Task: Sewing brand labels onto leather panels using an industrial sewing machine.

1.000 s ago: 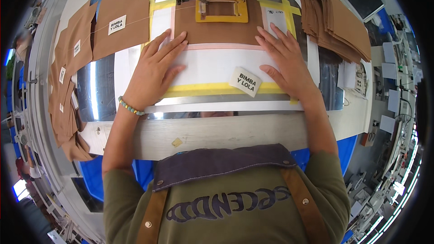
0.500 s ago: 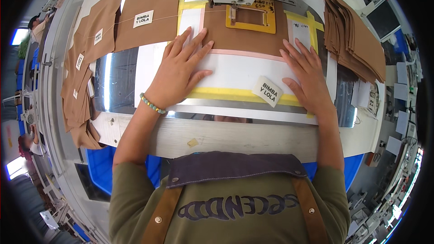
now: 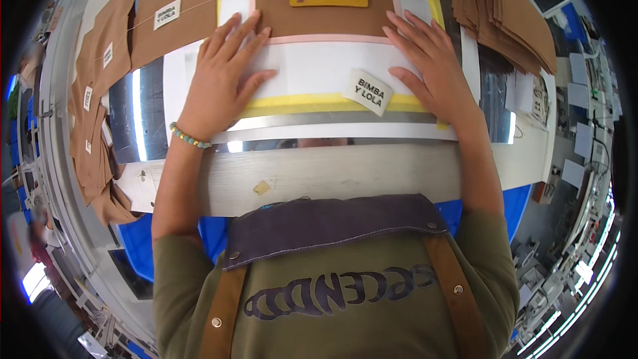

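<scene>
My left hand (image 3: 229, 70) lies flat, fingers spread, over the left side of a white template sheet (image 3: 312, 70), its fingertips near the left edge of a brown fabric panel (image 3: 325, 23). On the opposite side my right hand (image 3: 428, 60) rests the same way, fingertips by the panel's right edge. Pink strips border the panel, and yellow tape edges the sheet. A yellow clamp frame (image 3: 329, 2) with a rectangular opening sits on the fabric under the machine, which is mostly cut off at the top. One loose white label (image 3: 369, 92) lies tilted beside my right thumb.
Brown panels (image 3: 199, 0) bearing white labels trail off leftward, joined by a thread, and hang at the table's left end. A stack of brown panels (image 3: 505, 26) stands at the right. Blue bins (image 3: 136, 242) sit below the table's front edge (image 3: 332, 173).
The view has shifted, so the table sits higher and further left and the machine head has mostly left the picture. Both hands stay flat in about the same places on the template.
</scene>
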`<state>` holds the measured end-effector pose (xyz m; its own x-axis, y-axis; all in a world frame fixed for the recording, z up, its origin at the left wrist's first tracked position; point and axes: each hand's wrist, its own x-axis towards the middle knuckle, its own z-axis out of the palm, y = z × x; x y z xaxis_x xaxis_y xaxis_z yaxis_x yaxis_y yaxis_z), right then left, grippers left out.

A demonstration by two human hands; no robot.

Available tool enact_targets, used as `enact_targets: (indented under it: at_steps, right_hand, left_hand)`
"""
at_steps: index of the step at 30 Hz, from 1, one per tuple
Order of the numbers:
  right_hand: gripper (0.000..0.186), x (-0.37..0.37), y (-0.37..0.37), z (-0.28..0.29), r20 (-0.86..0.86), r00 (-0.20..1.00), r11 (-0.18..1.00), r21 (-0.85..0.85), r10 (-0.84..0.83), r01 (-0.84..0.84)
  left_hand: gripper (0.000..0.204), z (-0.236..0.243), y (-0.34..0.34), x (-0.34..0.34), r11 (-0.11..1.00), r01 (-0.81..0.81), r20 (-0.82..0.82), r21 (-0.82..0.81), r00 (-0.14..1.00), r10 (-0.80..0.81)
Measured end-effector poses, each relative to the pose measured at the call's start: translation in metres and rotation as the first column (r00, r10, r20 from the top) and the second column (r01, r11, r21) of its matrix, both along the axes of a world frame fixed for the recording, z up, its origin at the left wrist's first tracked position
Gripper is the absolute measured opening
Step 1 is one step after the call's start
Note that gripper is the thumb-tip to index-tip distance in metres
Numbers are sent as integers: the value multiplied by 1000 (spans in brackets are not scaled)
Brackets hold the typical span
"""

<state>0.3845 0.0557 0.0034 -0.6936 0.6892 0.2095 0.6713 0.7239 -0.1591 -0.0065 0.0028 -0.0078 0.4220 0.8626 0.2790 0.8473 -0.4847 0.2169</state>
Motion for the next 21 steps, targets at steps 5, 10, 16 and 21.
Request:
enact_targets:
  at_steps: [5, 10, 16, 21]
  right_hand:
    - [32, -17, -22, 25, -159, 987, 998, -69, -14, 3]
    - [19, -32, -30, 17, -261, 963, 967, -222, 64, -125]
    - [23, -54, -14, 20, -227, 962, 980, -95, 151, -176]
    - [31, -54, -33, 45, -66, 998, 987, -161, -11, 0]
  left_hand:
    - [58, 0, -1, 2, 999, -46, 26, 6, 999, 46]
    - [50, 17, -6, 17, 995, 73, 387, -75, 921, -38]
    - [57, 17, -11, 64, 932, 271, 541, -241, 835, -103]
    - [64, 9, -3, 87, 938, 319, 476, -138, 852, -220]
